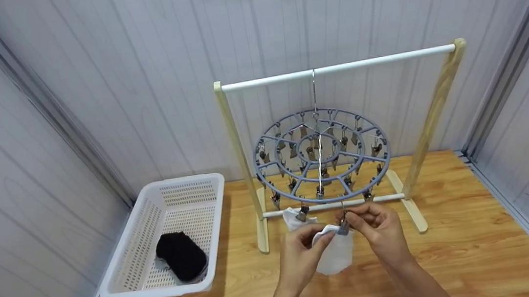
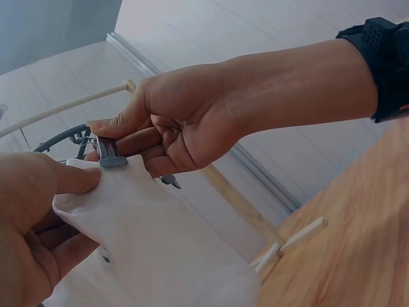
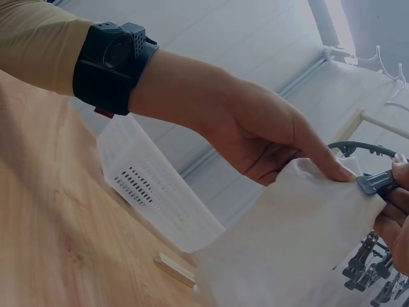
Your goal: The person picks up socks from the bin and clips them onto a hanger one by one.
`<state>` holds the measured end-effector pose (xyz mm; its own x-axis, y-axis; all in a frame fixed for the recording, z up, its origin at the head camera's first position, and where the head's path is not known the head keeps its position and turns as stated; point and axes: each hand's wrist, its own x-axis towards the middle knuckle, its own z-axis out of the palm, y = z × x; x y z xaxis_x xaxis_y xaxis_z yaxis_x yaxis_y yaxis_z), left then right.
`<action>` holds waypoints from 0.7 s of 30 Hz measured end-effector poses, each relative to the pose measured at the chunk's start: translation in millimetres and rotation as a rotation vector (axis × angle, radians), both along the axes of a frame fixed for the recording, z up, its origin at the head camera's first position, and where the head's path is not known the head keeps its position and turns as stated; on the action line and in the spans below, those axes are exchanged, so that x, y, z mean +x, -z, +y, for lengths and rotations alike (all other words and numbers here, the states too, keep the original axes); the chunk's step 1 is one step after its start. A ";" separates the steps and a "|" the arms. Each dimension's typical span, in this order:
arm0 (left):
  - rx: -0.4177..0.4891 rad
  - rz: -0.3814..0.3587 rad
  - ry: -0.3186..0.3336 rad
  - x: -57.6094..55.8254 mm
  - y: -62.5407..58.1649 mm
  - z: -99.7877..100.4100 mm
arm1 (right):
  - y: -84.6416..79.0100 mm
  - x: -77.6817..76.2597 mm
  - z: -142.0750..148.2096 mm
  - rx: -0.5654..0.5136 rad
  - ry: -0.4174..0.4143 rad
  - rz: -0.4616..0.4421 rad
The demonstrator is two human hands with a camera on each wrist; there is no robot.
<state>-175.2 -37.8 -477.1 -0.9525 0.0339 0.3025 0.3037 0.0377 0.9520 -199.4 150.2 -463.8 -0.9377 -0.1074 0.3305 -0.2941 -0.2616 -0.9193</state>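
Observation:
A white sock [image 1: 335, 257] hangs below the front rim of a round grey clip hanger [image 1: 326, 200]. My left hand [image 1: 300, 255] pinches the sock's upper edge between thumb and fingers. On the right, my right hand [image 1: 384, 232] grips a grey clip [image 2: 112, 157] by its handles. In the left wrist view the clip's jaws lie over the edge of the sock. The right wrist view shows the sock cloth [image 3: 287, 230] spread below both hands. Another white sock [image 1: 294, 218] hangs just left, under a neighbouring clip [image 1: 303, 214], partly hidden.
The hanger hooks onto the white bar [image 1: 267, 80] of a wooden-legged stand [image 1: 433, 116]. Several other clips dangle from its rings. At left, a white basket [image 1: 123, 254] holds a black sock [image 1: 182, 256] on grey cloth. Panelled walls [image 1: 161, 56] enclose the wooden table [image 1: 490, 243].

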 end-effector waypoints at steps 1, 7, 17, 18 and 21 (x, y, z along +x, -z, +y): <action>0.004 0.001 -0.003 -0.1 -0.1 0.0 | 0.1 0.1 -0.2 0.000 -0.006 0.005; 0.017 0.013 -0.013 -0.3 -1.0 0.0 | 0.8 0.7 -1.3 0.009 -0.021 0.012; -0.003 0.031 -0.039 1.0 -2.2 -1.8 | 0.9 0.5 -1.1 0.021 -0.045 0.021; -0.003 0.028 -0.039 1.1 -2.4 -1.8 | 0.9 0.4 -0.8 0.025 -0.045 0.019; -0.009 0.012 -0.040 1.4 -2.9 -1.8 | 0.6 0.1 -0.4 0.034 -0.047 0.011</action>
